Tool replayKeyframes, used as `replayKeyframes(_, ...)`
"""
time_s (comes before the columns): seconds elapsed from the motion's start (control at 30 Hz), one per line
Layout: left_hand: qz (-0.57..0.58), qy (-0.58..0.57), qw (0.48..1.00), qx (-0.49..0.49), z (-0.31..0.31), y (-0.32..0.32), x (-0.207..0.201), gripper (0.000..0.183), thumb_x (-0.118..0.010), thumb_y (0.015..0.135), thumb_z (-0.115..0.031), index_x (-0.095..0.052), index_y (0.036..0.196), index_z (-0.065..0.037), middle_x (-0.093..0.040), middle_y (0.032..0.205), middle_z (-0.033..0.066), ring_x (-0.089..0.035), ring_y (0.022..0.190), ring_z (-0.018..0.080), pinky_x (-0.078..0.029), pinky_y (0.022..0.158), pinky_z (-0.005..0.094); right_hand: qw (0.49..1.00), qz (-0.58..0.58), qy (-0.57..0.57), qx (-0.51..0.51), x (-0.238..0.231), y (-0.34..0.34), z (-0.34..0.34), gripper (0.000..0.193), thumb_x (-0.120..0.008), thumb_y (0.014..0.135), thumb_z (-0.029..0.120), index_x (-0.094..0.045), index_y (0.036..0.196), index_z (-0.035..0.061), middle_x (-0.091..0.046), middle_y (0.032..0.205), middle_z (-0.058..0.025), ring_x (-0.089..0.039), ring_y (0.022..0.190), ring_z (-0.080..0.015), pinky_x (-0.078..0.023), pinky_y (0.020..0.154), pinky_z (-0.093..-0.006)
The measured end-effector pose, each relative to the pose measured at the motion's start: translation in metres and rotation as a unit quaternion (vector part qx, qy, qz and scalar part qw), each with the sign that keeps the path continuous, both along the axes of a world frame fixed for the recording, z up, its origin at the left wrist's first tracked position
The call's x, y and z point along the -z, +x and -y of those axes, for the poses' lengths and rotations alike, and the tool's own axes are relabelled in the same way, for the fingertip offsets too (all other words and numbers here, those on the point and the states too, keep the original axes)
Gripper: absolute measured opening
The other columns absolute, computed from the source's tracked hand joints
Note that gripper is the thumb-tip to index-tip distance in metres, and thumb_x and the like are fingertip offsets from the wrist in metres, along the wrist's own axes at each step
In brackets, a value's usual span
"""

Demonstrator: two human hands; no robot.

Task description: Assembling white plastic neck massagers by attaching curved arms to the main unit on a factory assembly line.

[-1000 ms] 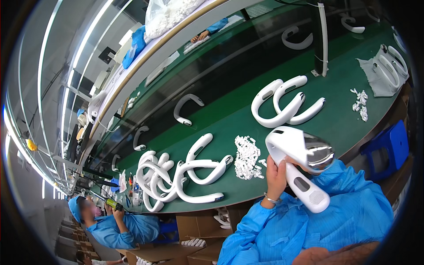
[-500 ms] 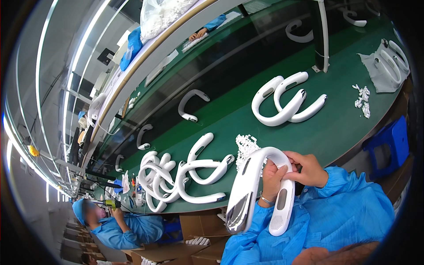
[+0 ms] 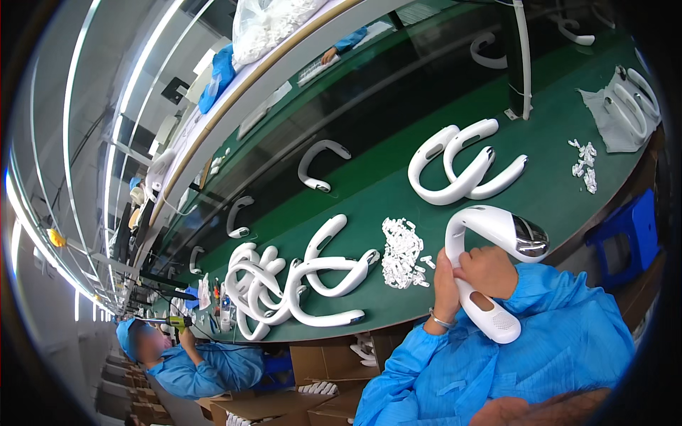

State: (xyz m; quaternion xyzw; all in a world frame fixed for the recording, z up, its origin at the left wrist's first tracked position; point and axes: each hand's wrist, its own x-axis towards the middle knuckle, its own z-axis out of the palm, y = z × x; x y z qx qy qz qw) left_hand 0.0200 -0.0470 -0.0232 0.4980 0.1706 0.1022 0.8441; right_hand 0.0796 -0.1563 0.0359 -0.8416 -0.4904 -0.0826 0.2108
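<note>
A white U-shaped neck fan (image 3: 490, 221), with a shiny dark end cap and a perforated grille on its other end, is held up at the table's near edge. My left hand (image 3: 446, 290), with a bracelet at its wrist, grips the fan along the outside of its curve. My right hand (image 3: 491, 271) is closed against the inner side of the same fan, its fingertips partly hidden. An oblong opening shows in the lower arm of the fan. Just left of my hands lies a heap of small white plastic pieces (image 3: 402, 257) on the green table (image 3: 383, 192).
Several more neck fans (image 3: 323, 264) lie tangled to the left, and two (image 3: 447, 186) overlap farther back. A smaller pile of white pieces (image 3: 587, 165) and fans on a grey cloth (image 3: 616, 113) sit right. A blue stool (image 3: 624, 238) stands beside; a co-worker (image 3: 195, 366) holds a screwdriver.
The neck fan has swung round in my hands: its shiny end has gone from lower left to upper right. My left hand has moved to the outside of the curve.
</note>
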Motion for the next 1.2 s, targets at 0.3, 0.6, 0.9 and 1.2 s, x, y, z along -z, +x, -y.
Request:
replayKeyframes(0.3, -0.049, 0.093, 0.994, 0.034, -0.01, 0.001, 0.018, 0.045, -0.028, 0.1, -0.039, -0.044, 0.118, -0.002, -0.056, 0.098, 0.0125, -0.059, 0.077, 0.0175, -0.05, 0.069, 0.0283, 0.99, -0.071, 0.022, -0.121, -0.038, 0.024, 0.019, 0.034, -0.06, 0.08, 0.037, -0.065, 0.062, 0.0091, -0.064, 0.071, -0.0125, -0.063, 0.067, -0.0283, -0.048, 0.071, -0.0394)
replayKeyframes(0.6, -0.048, -0.168, 0.985, 0.007, -0.047, -0.007, -0.011, 0.029, -0.044, 0.097, -0.029, -0.042, 0.107, -0.003, -0.054, 0.092, 0.0132, -0.059, 0.073, 0.0239, -0.055, 0.063, 0.0394, 0.907, 0.352, 0.23, -0.025, -0.225, 0.22, -0.006, 0.011, -0.06, 0.079, 0.012, -0.057, 0.072, 0.0042, -0.053, 0.067, -0.0131, -0.055, 0.064, -0.0306, -0.043, 0.057, -0.0391)
replayKeyframes(0.9, -0.092, -0.189, 0.977, -0.02, -0.068, -0.024, -0.011, 0.033, -0.049, 0.095, -0.023, -0.049, 0.111, 0.005, -0.06, 0.105, 0.016, -0.062, 0.084, 0.0217, -0.055, 0.074, 0.0329, 0.867, 0.412, 0.059, 0.274, -0.263, 0.414, -0.07, 0.012, -0.056, 0.076, 0.015, -0.063, 0.072, 0.0055, -0.06, 0.067, -0.0172, -0.06, 0.067, -0.0367, -0.047, 0.063, -0.0463)
replayKeyframes(1.2, -0.12, -0.131, 0.983, -0.049, -0.081, -0.084, -0.033, 0.031, -0.047, 0.095, -0.025, -0.048, 0.109, 0.003, -0.06, 0.097, 0.0133, -0.061, 0.073, 0.0179, -0.054, 0.06, 0.0283, 0.818, 0.401, 0.355, 0.209, -0.289, 0.354, -0.009, 0.017, -0.059, 0.08, 0.017, -0.061, 0.08, 0.0003, -0.062, 0.075, -0.0192, -0.06, 0.078, -0.0372, -0.047, 0.066, -0.0428)
